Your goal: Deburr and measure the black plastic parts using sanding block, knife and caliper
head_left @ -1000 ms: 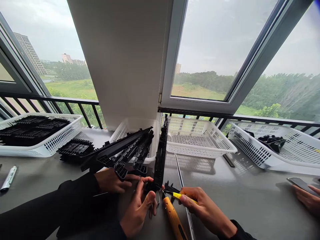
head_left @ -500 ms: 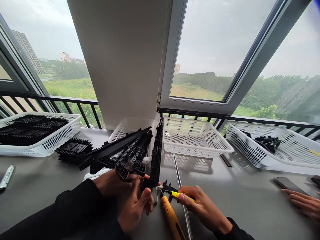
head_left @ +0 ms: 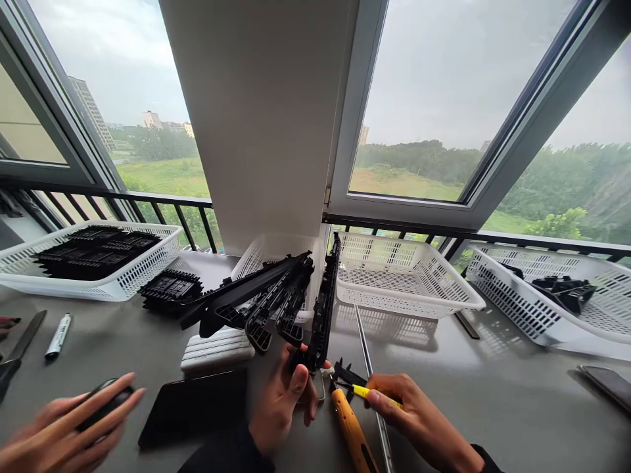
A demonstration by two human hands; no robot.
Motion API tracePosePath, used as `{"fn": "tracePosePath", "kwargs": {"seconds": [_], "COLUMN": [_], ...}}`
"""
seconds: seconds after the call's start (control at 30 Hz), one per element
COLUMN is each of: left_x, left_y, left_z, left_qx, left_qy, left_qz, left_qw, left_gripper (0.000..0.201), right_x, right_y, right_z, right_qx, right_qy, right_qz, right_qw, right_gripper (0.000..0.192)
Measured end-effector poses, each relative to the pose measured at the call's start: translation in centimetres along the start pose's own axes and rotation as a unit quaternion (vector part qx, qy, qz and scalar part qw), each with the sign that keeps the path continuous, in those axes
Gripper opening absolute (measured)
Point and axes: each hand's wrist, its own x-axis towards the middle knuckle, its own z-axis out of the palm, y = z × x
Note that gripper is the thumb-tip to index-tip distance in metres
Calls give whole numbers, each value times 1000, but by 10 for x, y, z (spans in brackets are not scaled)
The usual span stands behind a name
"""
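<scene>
Your left hand (head_left: 286, 404) is closed around the lower end of a long black ribbed plastic tray (head_left: 323, 312), held on edge, rising from the grey table (head_left: 493, 394) toward the middle white perforated basket (head_left: 404, 276). Your right hand (head_left: 409, 414) pinches a slim yellow-handled tool (head_left: 367, 392), tip at the tray's base. Fanned black plastic trays (head_left: 256, 302) lie just left. An orange-handled tool (head_left: 352, 433) lies between your hands. A co-worker's hand (head_left: 64, 430) rests on a dark mouse (head_left: 103, 407) at lower left.
</scene>
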Motion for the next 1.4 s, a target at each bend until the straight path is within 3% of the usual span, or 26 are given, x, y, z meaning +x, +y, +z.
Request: {"fn": "tracePosePath", "kwargs": {"seconds": [0.07,0.17,0.27,0.67,0.93,1.1,1.4], "left_x": [7,12,11,12,12,17,19], "left_y": [-13,-23,-25,-29,-29,-36,-44], "left_z": [17,27,23,15,11,6,-1], "left_qx": [-15,-15,-7,76,128,154,164], "left_qy": [-82,-125,-137,-135,-109,-127,-154], "left_qz": [2,5,8,43,50,84,73], "left_qw": [996,992,990,987,985,976,972], "left_gripper": [74,70,67,60,57,63,58], "right_x": [-1,-1,-1,-1,-2,-6,-7], "right_y": [0,-1,-2,-6,1,0,5], "right_z": [-1,-1,1,5,7,5,4], "right_qx": [13,29,33,46,13,9,9], "right_qy": [-2,10,-1,-51,-18,19,9], "right_qz": [3,5,15,8,12,6,15], "right_qw": [1000,1000,999,998,1000,1000,1000], "right_gripper": [64,64,64,65,68,71,76]}}
